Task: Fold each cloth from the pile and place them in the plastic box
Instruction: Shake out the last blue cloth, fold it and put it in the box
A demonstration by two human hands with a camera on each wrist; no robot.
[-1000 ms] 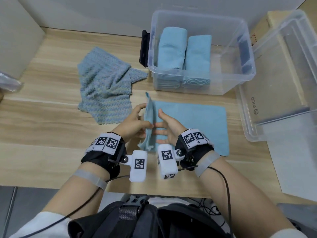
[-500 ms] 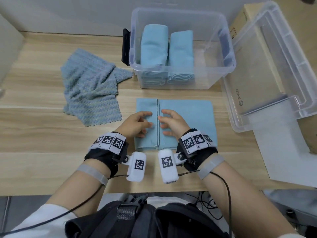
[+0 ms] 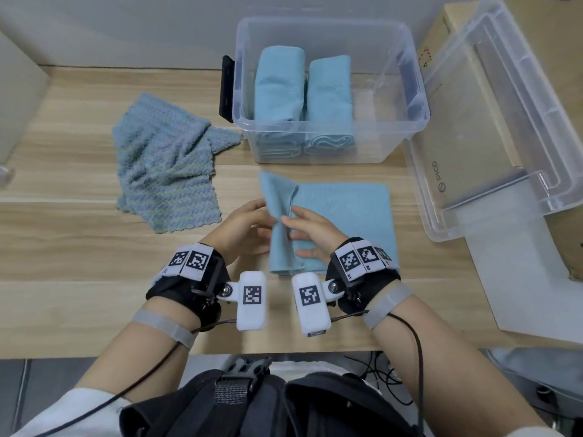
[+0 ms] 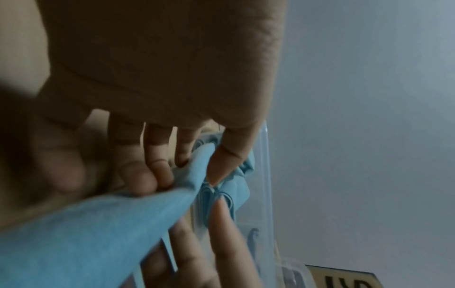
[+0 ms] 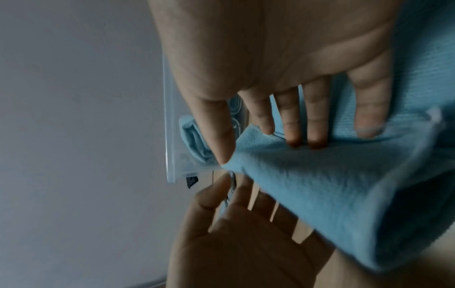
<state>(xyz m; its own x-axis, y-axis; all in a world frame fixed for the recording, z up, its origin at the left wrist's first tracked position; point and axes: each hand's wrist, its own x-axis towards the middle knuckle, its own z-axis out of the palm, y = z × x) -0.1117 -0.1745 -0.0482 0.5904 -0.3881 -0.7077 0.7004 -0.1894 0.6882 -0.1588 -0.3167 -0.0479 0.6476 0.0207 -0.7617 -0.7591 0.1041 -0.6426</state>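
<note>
I'm seeing both hands pinching cloth [image 3: 344, 222] flap at center | left hand [image 3: 243, 227] gripping raised fold | right hand [image 3: 310, 231] gripping it too | box [image 3: 407, 74] sitting at 12 o'clock, two folded cloths [image 3: 303, 86] inside

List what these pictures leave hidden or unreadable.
- Right hand grip: in the head view the raised fold of the blue cloth covers its fingertips; the wrist views are blurred there.
- Folded cloths in the plastic box: two rolls show; anything beneath is hidden.
- Textured cloth: bunched, so one or several cannot be told.
- Cardboard box: the clear lid covers most of its print.
</note>
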